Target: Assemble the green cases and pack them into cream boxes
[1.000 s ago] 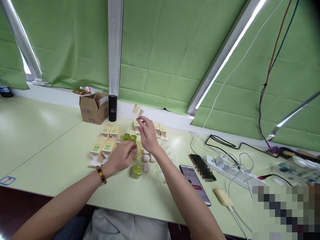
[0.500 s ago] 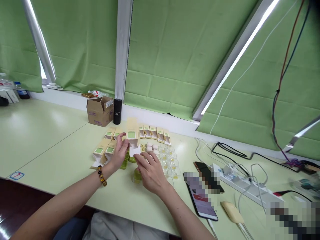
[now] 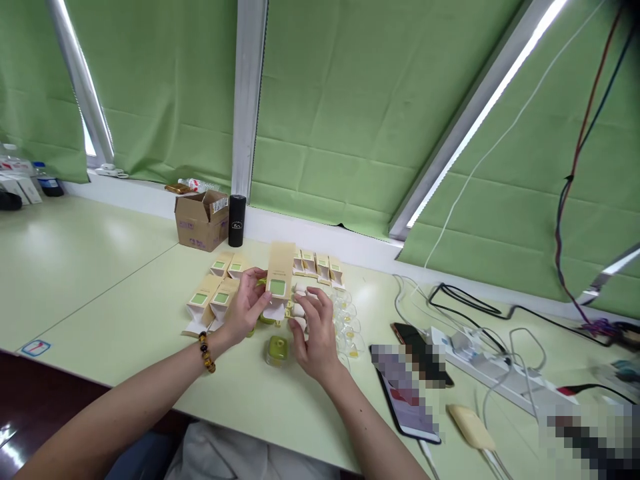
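the held card carton (image 3: 282, 267) is oblong, open-ended.

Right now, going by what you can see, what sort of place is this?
Probably an office or workroom: a long pale table with a white power strip and rows of small cartons set out on it.
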{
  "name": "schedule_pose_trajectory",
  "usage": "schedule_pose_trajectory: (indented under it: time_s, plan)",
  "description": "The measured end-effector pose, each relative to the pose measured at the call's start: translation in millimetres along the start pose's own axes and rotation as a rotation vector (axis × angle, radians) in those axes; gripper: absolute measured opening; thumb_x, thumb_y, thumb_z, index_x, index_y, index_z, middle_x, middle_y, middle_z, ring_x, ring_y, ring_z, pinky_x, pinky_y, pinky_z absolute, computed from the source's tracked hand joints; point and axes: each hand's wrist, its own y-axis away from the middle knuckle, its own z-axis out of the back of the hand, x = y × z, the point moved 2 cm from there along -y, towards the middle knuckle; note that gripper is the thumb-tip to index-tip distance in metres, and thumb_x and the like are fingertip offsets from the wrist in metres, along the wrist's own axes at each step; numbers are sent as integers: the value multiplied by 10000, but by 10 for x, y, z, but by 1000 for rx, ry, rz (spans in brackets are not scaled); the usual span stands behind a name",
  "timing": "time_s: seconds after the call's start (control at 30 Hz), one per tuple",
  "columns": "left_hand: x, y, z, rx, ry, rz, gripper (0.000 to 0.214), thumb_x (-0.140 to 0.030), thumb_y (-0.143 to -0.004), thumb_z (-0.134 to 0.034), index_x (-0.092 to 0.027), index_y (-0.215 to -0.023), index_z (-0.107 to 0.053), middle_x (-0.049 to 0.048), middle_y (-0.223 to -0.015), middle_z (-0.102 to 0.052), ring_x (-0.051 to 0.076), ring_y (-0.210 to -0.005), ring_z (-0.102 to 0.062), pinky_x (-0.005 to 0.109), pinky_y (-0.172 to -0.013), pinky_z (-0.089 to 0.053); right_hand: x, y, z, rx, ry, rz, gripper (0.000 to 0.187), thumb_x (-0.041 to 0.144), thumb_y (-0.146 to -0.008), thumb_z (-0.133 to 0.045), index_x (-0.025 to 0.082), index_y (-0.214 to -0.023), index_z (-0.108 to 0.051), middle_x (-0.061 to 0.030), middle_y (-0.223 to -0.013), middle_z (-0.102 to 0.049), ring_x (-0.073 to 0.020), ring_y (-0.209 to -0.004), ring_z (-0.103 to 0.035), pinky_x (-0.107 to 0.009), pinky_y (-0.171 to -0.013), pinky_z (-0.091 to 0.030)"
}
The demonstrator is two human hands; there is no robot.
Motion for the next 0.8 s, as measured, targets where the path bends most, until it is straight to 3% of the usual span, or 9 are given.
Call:
schedule_pose_trajectory:
  time_s: [0.1, 0.2, 0.4, 0.5, 0.6, 0.7, 0.8]
  plan:
    - [0, 52, -21, 51, -42, -41, 501, -386, -990, -681, -278, -1372, -377, 120, -1368, -552, 236, -1202, -642, 415, -1015, -547, -7, -13, -1, 27, -63, -6, 616, 103, -991, -508, 345, -1550, -418, -160, -1546, -301, -305, -1291, -614, -568, -1039, -584]
    - [4, 110, -15, 42, -152, -157, 559, -308, -973, -705, -307, -1415, -362, 121, -1407, -548, 267, -1305, -603, 479, -1090, -526, -13, 0, -4, 40, -73, 84, 604, 58, -951, -520, 341, -1483, -501, -145, -1549, -300, -333, -1399, -543, -578, -1083, -560]
    - [-69, 145, -46, 127, -252, -364, 525, -227, -992, -625, -328, -1414, -330, 141, -1436, -577, 341, -1418, -547, 660, -1170, -459, -51, 57, -1, 30, 3, 175, 469, 47, -858, -587, 275, -1260, -667, -141, -1581, -335, -380, -1417, -504, -515, -989, -601]
    - [-75, 153, -50, 132, -286, -382, 467, -233, -1009, -592, -332, -1385, -334, 137, -1412, -598, 327, -1386, -573, 636, -1152, -480, -33, 38, 26, 29, -38, 184, 433, 48, -854, -583, 267, -1215, -682, -133, -1619, -315, -395, -1450, -470, -551, -1023, -580]
    - [-41, 164, -40, 82, -313, -376, 507, -227, -996, -638, -314, -1390, -331, 142, -1433, -569, 292, -1337, -600, 564, -1099, -531, 16, -34, 79, 46, -125, 159, 499, 62, -877, -567, 283, -1320, -635, -132, -1652, -266, -396, -1479, -450, -592, -1067, -557]
    - [-22, 152, -34, 27, -300, -349, 506, -269, -996, -666, -298, -1380, -337, 169, -1570, -445, 250, -1240, -648, 474, -1013, -582, 49, -134, 142, 95, -173, 75, 514, 149, -904, -597, 314, -1391, -596, -111, -1701, -182, -395, -1436, -509, -625, -1083, -544]
    - [-50, 124, -40, 51, -267, -321, 439, -309, -1030, -617, -311, -1387, -362, 167, -1688, -257, 206, -1112, -690, 423, -926, -610, 39, -195, 171, 192, -199, 1, 536, 225, -933, -599, 324, -1458, -556, -110, -1726, -122, -366, -1342, -597, -597, -1058, -571]
